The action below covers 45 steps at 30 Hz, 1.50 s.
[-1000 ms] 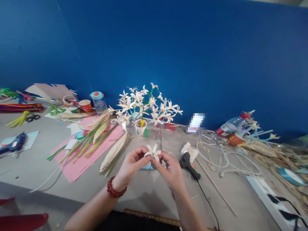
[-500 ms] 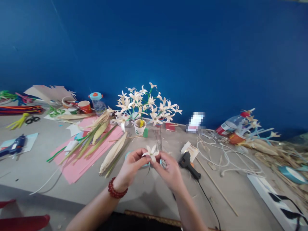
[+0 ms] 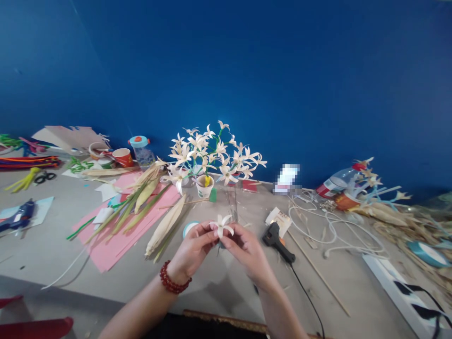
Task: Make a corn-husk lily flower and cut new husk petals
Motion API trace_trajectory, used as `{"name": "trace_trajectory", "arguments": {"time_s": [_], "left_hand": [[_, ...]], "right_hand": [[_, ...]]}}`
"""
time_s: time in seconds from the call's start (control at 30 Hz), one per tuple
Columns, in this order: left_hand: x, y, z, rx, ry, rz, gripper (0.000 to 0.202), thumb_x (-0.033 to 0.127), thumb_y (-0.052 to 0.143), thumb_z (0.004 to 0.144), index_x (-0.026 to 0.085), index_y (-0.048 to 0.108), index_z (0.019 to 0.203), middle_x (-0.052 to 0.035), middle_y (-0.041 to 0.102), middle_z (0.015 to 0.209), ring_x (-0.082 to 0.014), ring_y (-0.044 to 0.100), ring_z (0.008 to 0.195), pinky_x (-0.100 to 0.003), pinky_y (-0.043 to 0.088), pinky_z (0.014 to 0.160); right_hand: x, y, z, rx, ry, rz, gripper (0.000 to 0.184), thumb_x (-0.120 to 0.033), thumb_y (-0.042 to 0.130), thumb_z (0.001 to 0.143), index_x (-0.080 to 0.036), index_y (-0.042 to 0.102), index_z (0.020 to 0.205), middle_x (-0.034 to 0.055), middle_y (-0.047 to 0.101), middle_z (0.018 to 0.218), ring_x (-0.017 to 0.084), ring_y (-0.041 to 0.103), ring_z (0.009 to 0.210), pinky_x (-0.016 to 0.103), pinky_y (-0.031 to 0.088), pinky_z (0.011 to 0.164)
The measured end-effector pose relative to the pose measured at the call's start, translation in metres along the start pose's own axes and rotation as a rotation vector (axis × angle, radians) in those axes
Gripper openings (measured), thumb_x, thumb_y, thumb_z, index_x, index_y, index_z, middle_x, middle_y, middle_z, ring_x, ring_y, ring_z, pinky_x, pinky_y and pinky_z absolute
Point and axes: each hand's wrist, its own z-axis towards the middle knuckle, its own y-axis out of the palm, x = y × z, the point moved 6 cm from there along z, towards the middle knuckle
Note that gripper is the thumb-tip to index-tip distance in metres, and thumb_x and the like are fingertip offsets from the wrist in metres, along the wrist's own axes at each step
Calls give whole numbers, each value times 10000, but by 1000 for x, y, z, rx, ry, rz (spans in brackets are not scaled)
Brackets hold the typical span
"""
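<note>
A white craft flower with curled petals is held between my two hands, above the near part of the table. My left hand, with a red bead bracelet on the wrist, pinches its left side. On the other side the fingertips of my right hand are closed on it too. A thin dark stem shows below the petals. Partly behind my left hand lies a roll of light blue tape. Straight ahead, a bunch of similar white flowers rises from a paper cup.
A black glue gun with its cord lies to the right, beside a thin wooden stick. Further right are a white cable and a power strip. Corn husks and pink paper lie left.
The flower has turned slightly in my fingers, and my left hand has shifted a little to the right. Both hands stay on the flower.
</note>
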Motion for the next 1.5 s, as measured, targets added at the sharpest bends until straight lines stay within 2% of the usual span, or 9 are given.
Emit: {"name": "trace_trajectory", "arguments": {"time_s": [0.23, 0.47, 0.57, 0.7, 0.87, 1.03, 1.17, 1.33, 1.5], "left_hand": [[-3, 2, 0, -48, -4, -49, 152, 221, 824, 711, 142, 704, 760, -37, 710, 795, -104, 575, 681, -214, 425, 672], [6, 2, -5, 8, 137, 114, 189, 254, 819, 724, 143, 688, 804, -17, 667, 778, -123, 573, 727, -238, 430, 709], [5, 2, -5, 5, 92, 98, 206, 265, 829, 709, 144, 685, 793, -21, 676, 777, -126, 579, 721, -245, 434, 710], [3, 3, -4, -15, 9, 41, 230, 270, 853, 677, 141, 674, 743, -21, 680, 760, -108, 561, 676, -228, 419, 673], [1, 4, -2, -55, -49, 2, 207, 240, 849, 681, 139, 669, 697, -12, 643, 710, -84, 511, 606, -209, 385, 602], [-2, 7, 0, -83, -60, -5, 230, 257, 851, 679, 140, 655, 655, 11, 582, 643, -72, 465, 566, -207, 383, 589], [-1, 5, -2, -31, 4, 49, 209, 275, 838, 700, 149, 687, 771, -1, 634, 723, -85, 521, 630, -206, 410, 627], [5, -4, -7, 120, 187, 211, 230, 286, 823, 709, 161, 657, 808, 11, 635, 743, -103, 537, 668, -221, 432, 653], [6, -6, -9, 149, 234, 280, 243, 341, 805, 722, 158, 647, 753, 21, 586, 685, -93, 478, 622, -222, 412, 623]], "right_hand": [[5, 2, -1, 8, 58, 55, 304, -455, 662, 847, -201, 521, 758, -7, 511, 724, 147, 490, 695, 249, 412, 641], [-3, -2, -3, 92, -47, -201, 271, -394, 600, 889, -196, 533, 718, -17, 481, 686, 145, 449, 666, 239, 363, 581], [-8, -1, -4, 75, -74, -180, 252, -374, 606, 893, -194, 554, 725, -5, 522, 723, 153, 487, 703, 245, 392, 621], [-6, 1, -4, 6, -18, -26, 235, -402, 633, 881, -197, 586, 776, 6, 574, 768, 168, 541, 758, 267, 440, 704], [1, 1, -5, -13, 74, 90, 307, -461, 694, 823, -193, 564, 748, -11, 518, 711, 144, 493, 692, 257, 421, 659], [6, 1, -6, -5, 71, 119, 291, -442, 688, 819, -195, 553, 745, -9, 518, 713, 144, 488, 685, 257, 408, 641], [2, -3, -7, 85, -32, -101, 195, -351, 620, 863, -196, 573, 753, -5, 546, 708, 153, 509, 676, 265, 407, 635], [-13, -5, -12, 199, -237, -459, 142, -222, 578, 867, -205, 579, 726, 11, 566, 713, 176, 526, 698, 282, 403, 656], [-19, -3, -13, 177, -259, -440, 151, -239, 574, 884, -204, 612, 742, 25, 582, 726, 184, 539, 714, 297, 422, 684]]}}
